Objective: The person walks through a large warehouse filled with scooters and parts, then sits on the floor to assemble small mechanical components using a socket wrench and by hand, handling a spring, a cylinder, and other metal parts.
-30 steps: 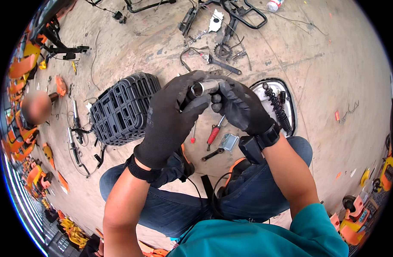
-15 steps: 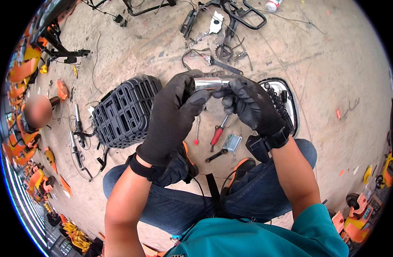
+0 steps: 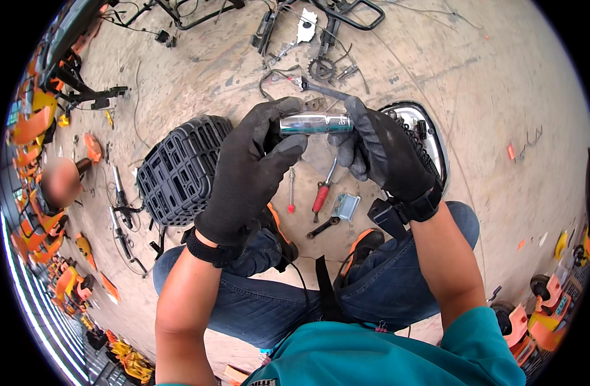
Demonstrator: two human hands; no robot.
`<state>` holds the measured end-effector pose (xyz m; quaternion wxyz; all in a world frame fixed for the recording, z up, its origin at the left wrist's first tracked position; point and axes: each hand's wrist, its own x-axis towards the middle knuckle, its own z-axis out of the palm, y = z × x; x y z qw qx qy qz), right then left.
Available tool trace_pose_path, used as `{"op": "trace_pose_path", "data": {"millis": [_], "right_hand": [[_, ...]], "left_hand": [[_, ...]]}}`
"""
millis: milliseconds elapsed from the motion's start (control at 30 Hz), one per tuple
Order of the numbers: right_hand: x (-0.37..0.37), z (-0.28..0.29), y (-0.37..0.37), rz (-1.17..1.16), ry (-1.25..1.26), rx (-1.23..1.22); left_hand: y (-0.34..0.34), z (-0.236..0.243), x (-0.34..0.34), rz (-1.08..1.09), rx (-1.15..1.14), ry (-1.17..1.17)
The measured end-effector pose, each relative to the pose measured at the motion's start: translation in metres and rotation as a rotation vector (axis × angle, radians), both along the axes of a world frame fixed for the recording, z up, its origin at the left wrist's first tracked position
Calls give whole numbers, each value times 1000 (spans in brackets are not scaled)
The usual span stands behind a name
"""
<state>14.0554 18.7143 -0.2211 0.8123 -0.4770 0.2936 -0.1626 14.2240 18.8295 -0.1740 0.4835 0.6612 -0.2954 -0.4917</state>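
Note:
Between my gloved hands, a chrome cylinder that looks like a deep socket (image 3: 314, 123) is held level above the floor. My left hand (image 3: 250, 161) grips its left end between thumb and fingers. At the other end, my right hand (image 3: 394, 151) has its fingers closed around the metal, partly hiding that end. Below the hands lie a red-handled screwdriver (image 3: 321, 196), a thin metal rod with a red end (image 3: 291, 193), a clear plastic case (image 3: 347, 206) and a short dark crank arm (image 3: 324, 226). Just beyond the hands is a wrench (image 3: 324, 89).
A black plastic basket (image 3: 179, 168) sits at my left. To the right, a white shell with a dark rim (image 3: 445, 145) holds coil springs. Chainring (image 3: 321, 67), cables and black frame parts (image 3: 92, 93) lie farther off. A person (image 3: 61, 181) is at the far left.
The socket has turned in my hands, bringing a marked side into view. My right fingers have shifted over its right end. The whole view has moved slightly.

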Motion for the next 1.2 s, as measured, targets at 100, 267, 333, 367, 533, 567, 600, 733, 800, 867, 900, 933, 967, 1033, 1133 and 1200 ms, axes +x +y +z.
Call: {"op": "trace_pose_path", "data": {"millis": [100, 267, 333, 367, 533, 567, 600, 733, 800, 867, 900, 933, 967, 1033, 1133, 1200], "right_hand": [[-1, 0, 0, -8, 20, 46], [-3, 3, -4, 23, 76, 21], [-3, 2, -5, 29, 88, 5], [-3, 1, -5, 33, 94, -1], [-2, -2, -3, -7, 70, 38], [-1, -1, -2, -19, 68, 50], [-1, -1, -2, -15, 62, 64], [-3, -3, -4, 4, 68, 102], [-3, -3, -4, 9, 77, 102], [-1, 1, -3, 6, 78, 94], [-1, 0, -3, 11, 70, 92], [-2, -2, -4, 14, 64, 89], [-3, -4, -4, 17, 58, 87], [-3, -6, -4, 17, 54, 73], [-2, -5, -3, -13, 47, 107], [-1, -6, -2, -8, 41, 108]], "left_hand": [[-1, 5, -1, -22, 38, -31], [-3, -9, -2, -48, -45, -84], [-4, -11, -2, -59, -81, -103], [-3, -10, -1, -66, -71, -100], [-3, -8, 1, -90, -72, -136], [-3, -10, 1, -83, -78, -137], [-2, -11, 1, -75, -84, -137], [-4, -7, 1, -101, -7, -106], [-2, -7, 4, -112, 28, -86], [-2, -8, 4, -126, 4, -91], [-1, -8, 5, -133, -8, -93], [-2, -7, 5, -147, 4, -99], [-3, -4, 5, -161, 16, -106], [-4, -3, 5, -178, 19, -122], [-3, -5, 5, -171, -3, -131], [-2, -8, 4, -146, -9, -114]]}}
